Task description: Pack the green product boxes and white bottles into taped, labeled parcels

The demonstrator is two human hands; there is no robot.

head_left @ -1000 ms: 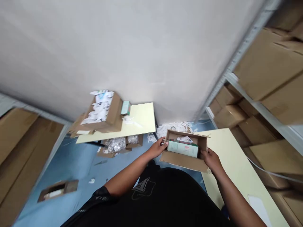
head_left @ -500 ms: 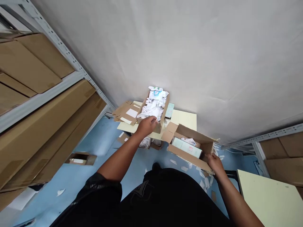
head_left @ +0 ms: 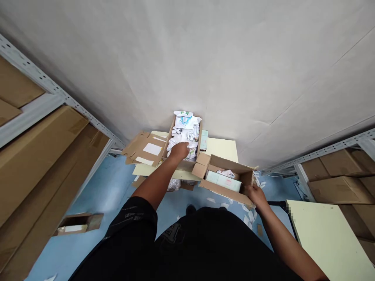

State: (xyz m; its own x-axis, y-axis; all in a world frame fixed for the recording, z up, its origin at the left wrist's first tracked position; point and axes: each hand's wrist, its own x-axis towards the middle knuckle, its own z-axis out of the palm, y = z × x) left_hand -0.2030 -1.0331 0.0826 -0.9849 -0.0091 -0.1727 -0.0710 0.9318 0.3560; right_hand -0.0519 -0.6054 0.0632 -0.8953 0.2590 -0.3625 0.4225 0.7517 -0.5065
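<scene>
My left hand (head_left: pixel 179 151) reaches into a cardboard box (head_left: pixel 186 165) filled with crumpled white printed paper (head_left: pixel 182 135). Its fingers are curled down against the paper and partly hidden. At the right, my right hand (head_left: pixel 256 196) grips the end wall of a second open cardboard box (head_left: pixel 220 189). Inside that box lie a long pale green carton (head_left: pixel 224 180) and a piece of printed paper (head_left: pixel 227 173) behind it. The second box is tilted and overlaps the front right of the cream table (head_left: pixel 222 147).
Open box flaps with white labels (head_left: pixel 143 150) spread at the left. A small pale green box (head_left: pixel 204 139) stands by the wall. Shelves with cartons flank both sides. Paper scraps (head_left: pixel 249 216) litter the blue floor; another cream table (head_left: pixel 325 234) is at the right.
My left hand has moved from the near edge of the paper-filled box into the paper. My right hand still holds the second box. The view has shifted slightly.
</scene>
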